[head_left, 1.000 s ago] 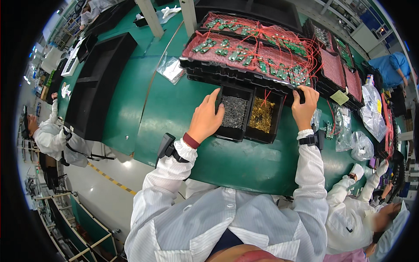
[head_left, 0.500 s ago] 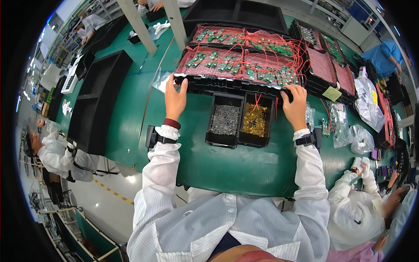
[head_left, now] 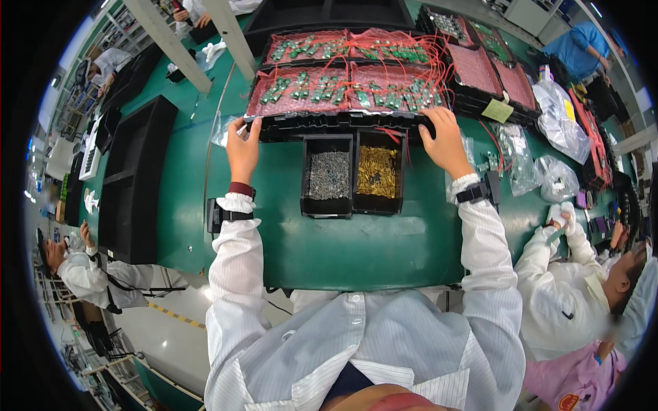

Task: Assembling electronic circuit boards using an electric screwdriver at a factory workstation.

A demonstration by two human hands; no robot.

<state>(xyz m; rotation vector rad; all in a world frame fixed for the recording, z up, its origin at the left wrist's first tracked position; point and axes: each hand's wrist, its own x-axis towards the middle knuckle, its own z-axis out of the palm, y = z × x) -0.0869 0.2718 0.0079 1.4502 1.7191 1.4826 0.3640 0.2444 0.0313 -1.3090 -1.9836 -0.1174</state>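
Observation:
A black tray [head_left: 322, 123] lined with pink bubble wrap lies in front of me, holding rows of small green circuit boards [head_left: 299, 87] with red wires. My left hand [head_left: 242, 152] is closed on its near left corner, thumb against the front wall. At the near right corner my right hand [head_left: 447, 145] grips the same tray, fingers over the rim. Between my hands and nearer me stand two black bins: one with small silvery metal parts [head_left: 330, 174], the other with brass-coloured pins [head_left: 378, 170]. Red wire ends hang over the tray's front above the brass parts.
More lined trays [head_left: 473, 68] stand to the right, one bearing a yellow note [head_left: 497, 110]. Plastic bags [head_left: 555, 179] lie on the green table [head_left: 343, 253]. An unfilled black divided tray [head_left: 133, 181] is at the left. A co-worker [head_left: 565, 288] sits at the lower right.
The whole view has shifted, so the table and trays appear farther left and higher. Both hands stay at the tray's near corners; the right fingers now reach farther over its rim.

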